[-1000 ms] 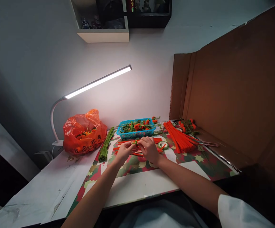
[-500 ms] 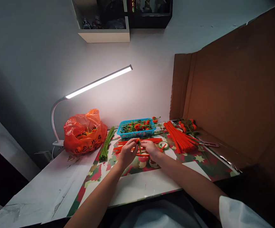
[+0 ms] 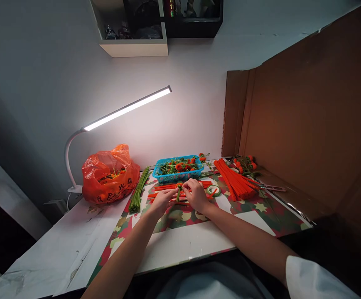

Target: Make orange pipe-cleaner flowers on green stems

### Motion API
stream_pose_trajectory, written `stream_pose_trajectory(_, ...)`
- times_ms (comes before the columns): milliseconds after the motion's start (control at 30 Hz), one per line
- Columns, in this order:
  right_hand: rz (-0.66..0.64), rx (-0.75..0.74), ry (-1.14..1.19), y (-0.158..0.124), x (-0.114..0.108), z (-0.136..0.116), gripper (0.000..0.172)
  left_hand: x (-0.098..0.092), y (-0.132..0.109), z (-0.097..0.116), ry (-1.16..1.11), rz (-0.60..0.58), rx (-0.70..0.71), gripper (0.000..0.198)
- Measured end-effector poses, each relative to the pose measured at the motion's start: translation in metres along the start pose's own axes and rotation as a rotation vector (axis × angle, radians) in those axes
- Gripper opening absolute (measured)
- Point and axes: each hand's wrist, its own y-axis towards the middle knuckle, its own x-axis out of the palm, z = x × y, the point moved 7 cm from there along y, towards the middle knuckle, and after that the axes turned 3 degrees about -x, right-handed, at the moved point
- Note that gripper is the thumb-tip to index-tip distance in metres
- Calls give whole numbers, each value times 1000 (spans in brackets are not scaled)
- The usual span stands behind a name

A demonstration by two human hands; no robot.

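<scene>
My left hand (image 3: 160, 202) and my right hand (image 3: 195, 195) meet over the patterned mat (image 3: 245, 207), both pinching a small orange-headed flower on a green stem (image 3: 178, 190). The stem hangs down between my fingers. Loose orange pipe cleaners (image 3: 168, 193) lie on the mat just beyond my hands. A roll of green tape (image 3: 214, 190) sits right of my right hand. Behind it all stands a blue basket (image 3: 178, 177) holding several finished orange and green flowers.
An orange plastic bag (image 3: 109, 174) sits at the left by a lit desk lamp (image 3: 118, 113). A bundle of green stems (image 3: 139, 189) lies beside it. A stack of orange pipe cleaners (image 3: 234, 179) and more flowers (image 3: 245, 162) lie right, against a cardboard wall (image 3: 308, 124).
My hands turned the little flower: it lay sideways between them, and now its orange head points up with the stem hanging down. The hands shifted slightly closer together.
</scene>
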Motion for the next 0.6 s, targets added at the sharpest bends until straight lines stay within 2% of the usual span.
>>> stream_pose_trajectory(167, -34, -169, -183, -1, 3, -10, 13, -1, 5, -13, -141, -30, -160, 22)
stream_pose_trajectory(367, -89, -260, -268, -1, 7, -14, 13, -5, 8, -23, -213, -48, -298, 8)
stream_pose_trajectory(467, -91, -247, -225, -1, 7, -14, 13, -8, 9, -20, -157, -19, -240, 7)
stream_pose_trajectory(533, -67, -188, -143, -1, 6, -10, 12, -9, 10, -12, -70, 6, -112, 11)
stream_pose_trajectory(600, -34, -94, -19, 0, 7, -3, 11, -7, 7, 0, 57, 39, 77, 15)
